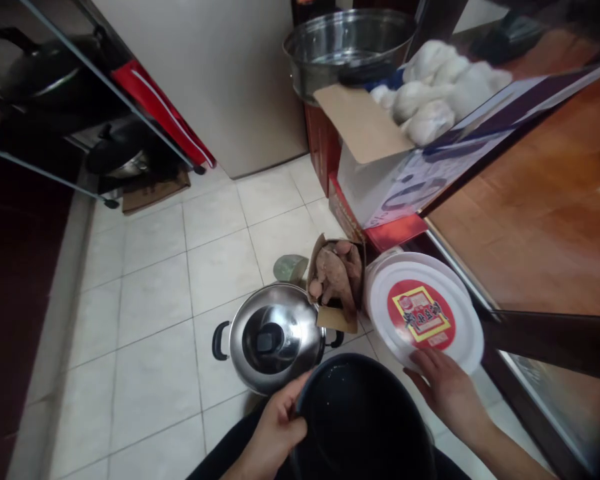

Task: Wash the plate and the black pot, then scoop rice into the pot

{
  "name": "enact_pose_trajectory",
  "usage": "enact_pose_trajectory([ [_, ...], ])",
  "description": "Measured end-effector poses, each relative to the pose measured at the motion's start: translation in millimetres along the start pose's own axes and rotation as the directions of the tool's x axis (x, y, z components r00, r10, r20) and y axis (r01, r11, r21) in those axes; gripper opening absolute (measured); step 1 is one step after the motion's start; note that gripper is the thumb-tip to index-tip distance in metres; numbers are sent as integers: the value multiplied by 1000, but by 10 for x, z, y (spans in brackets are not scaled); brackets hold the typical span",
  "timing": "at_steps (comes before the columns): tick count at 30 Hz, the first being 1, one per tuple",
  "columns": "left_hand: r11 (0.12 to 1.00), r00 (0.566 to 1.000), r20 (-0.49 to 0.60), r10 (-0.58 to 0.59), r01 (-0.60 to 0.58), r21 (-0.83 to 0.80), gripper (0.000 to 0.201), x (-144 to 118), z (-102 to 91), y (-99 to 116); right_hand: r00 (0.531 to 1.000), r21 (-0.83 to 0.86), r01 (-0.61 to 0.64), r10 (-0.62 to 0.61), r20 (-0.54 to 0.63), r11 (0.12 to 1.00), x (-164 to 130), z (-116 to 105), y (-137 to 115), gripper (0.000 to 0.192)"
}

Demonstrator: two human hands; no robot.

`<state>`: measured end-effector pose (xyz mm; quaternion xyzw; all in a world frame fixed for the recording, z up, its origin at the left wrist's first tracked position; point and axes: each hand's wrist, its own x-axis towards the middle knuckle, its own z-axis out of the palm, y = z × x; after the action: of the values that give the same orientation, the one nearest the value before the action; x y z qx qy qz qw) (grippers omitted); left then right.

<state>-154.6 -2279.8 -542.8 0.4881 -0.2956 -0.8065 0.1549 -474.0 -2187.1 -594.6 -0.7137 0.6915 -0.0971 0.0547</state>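
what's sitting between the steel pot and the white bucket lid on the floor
A torn cardboard box of sweet potatoes, seen in the head view.

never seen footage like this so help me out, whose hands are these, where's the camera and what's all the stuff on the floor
There is no machine here. The one picture comes from a camera worn on a person's head, looking down at their own two bare hands. The left hand grips the rim of a dark round pot held close to the body. The right hand touches the edge of a white round lid with a red label.

On the tiled floor stands a steel pot with a shiny lid. Beside it is an open cardboard box of what look like sweet potatoes. To the right is a wooden counter, and further back a big steel basin and white bags.
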Motion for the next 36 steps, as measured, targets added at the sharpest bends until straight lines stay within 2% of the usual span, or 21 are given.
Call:
enact_pose_trajectory([
  [3,998,998,-25,-55,56,39,78,92,23,62,985,109,-53,70,-157,993,33,-338,83,22],
  [6,988,995,-11,-96,97,118,86,170,70,149,952,139,-188,215,-218,972,221,-642,270,31],
  [10,974,999,34,27,-34,223,82,163,40,308,903,94,-286,301,-306,954,541,-995,473,39],
  [12,972,997,-43,61,-50,232,79,129,-54,355,886,81,-326,335,-320,942,629,-1176,527,39],
  [14,977,985,-155,71,-37,210,79,107,-165,371,851,70,-387,385,-357,919,654,-1326,555,36],
  [17,986,959,-268,92,-51,157,82,103,-247,376,780,46,-425,392,-488,904,639,-1408,607,30],
  [19,990,951,-295,94,-59,127,83,110,-219,394,771,18,-406,353,-530,914,642,-1323,704,25],
  [21,993,948,-305,84,-54,107,84,115,-154,420,791,8,-379,329,-516,925,677,-1115,874,23],
  [26,992,944,-318,91,-58,112,86,123,-58,448,800,114,-453,460,-384,884,843,-277,1452,32],
  [29,992,933,-345,104,-70,109,88,125,-79,436,802,211,-514,553,-227,831,889,103,1672,41],
  [31,990,922,-370,116,-79,113,87,117,-88,436,794,254,-558,598,-114,790,875,190,1707,44],
  [32,989,912,-389,131,-91,119,86,110,-86,439,788,244,-572,607,-102,783,860,187,1689,45],
  [34,983,887,-428,173,-129,131,84,97,-74,448,795,168,-553,577,-185,816,834,133,1587,47],
  [36,979,874,-445,193,-146,140,83,93,-66,448,836,77,-469,471,-283,880,844,100,1415,45],
])
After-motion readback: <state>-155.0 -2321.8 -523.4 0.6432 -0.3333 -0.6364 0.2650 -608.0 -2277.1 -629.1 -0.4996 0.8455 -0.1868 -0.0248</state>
